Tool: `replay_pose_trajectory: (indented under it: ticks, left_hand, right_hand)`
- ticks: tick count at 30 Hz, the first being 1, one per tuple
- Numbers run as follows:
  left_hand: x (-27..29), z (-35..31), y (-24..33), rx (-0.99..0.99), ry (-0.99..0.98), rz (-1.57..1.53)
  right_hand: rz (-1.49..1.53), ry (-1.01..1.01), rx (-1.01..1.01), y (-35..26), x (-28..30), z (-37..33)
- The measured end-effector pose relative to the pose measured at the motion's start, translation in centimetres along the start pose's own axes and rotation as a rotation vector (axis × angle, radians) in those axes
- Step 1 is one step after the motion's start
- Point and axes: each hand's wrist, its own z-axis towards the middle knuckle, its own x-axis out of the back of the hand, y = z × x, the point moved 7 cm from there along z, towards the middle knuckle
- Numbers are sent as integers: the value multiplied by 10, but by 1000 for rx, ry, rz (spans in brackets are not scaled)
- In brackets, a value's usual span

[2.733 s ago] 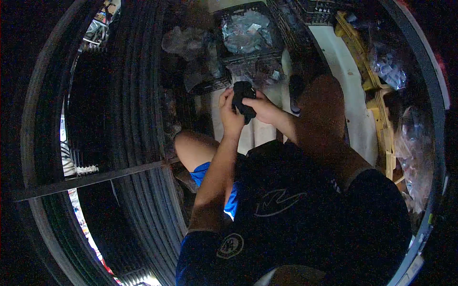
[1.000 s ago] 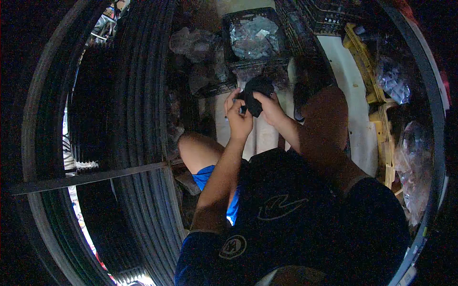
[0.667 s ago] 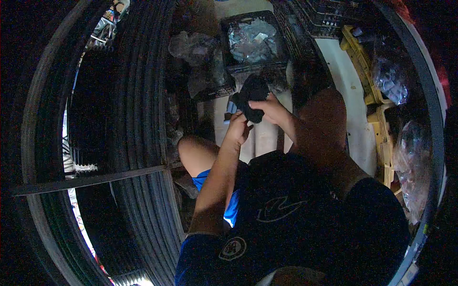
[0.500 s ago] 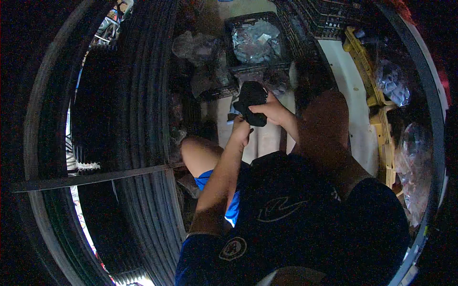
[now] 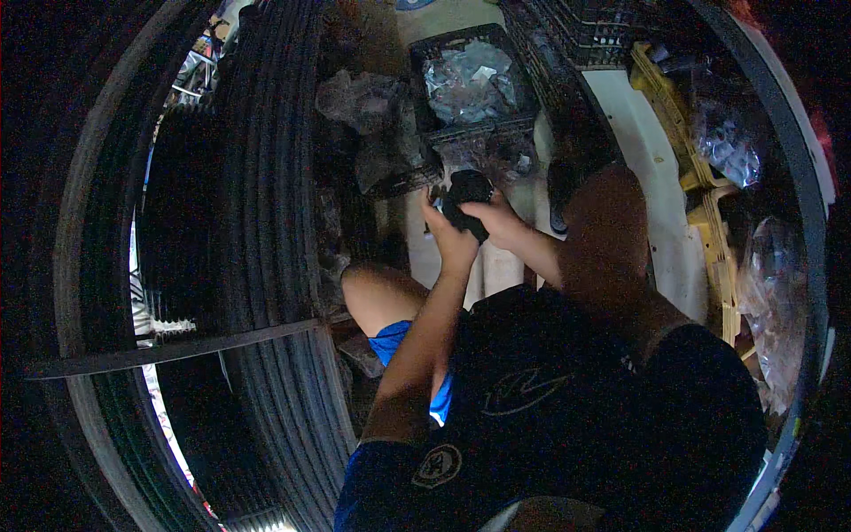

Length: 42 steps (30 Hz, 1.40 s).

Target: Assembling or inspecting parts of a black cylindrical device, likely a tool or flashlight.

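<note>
A chunky black object (image 5: 468,192) of a kind I cannot make out is held in front of my knees. My right hand (image 5: 498,222) grips it from the right, with the thumb across its near side. My left hand (image 5: 454,241) is closed against its lower left side, a finger or thumb pointing up along the edge. Something small and pale shows beside the left fingers, too dim to name. Beyond the hands stands a black plastic crate (image 5: 474,133) heaped with clear plastic bags (image 5: 470,84).
Stacked dark ribbed tubes or sheets (image 5: 275,222) line the left, crossed by a metal bar (image 5: 177,348). Yellow crates (image 5: 709,230) and clear bags of parts (image 5: 727,146) stand on the right. Crumpled plastic (image 5: 359,97) lies left of the black crate. More black crates (image 5: 612,31) rise at the back.
My left hand has moved up from below onto the side of the black object. The object is now turned and tilted, showing a narrower side. My right hand keeps its grip.
</note>
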Motion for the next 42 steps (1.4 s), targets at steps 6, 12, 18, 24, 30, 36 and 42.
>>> replay_pose_trajectory:
  ticks: [6,12,18,24,30,36,42]
  left_hand:
    - [-48,-16,-42,405,-206,-660]
    - [-55,-39,-60,952,-467,-977]
    - [-28,-14,-52,690,-108,-667]
    - [6,2,35,-252,68,266]
    - [8,10,-1,45,197,-251]
    - [-42,-18,-54,930,-175,-1097]
    - [-43,-21,-53,788,-197,-713]
  right_hand:
    - [342,189,41,-33,13,20]
    - [30,-45,21,-36,-7,-4]
    - [63,154,-37,-25,-2,-1]
    - [322,403,-84,-13,29,17]
    - [291,245,3,-30,16,13]
    - [-231,-20,238,-60,-17,-10]
    - [-82,176,69,-47,-1,9]
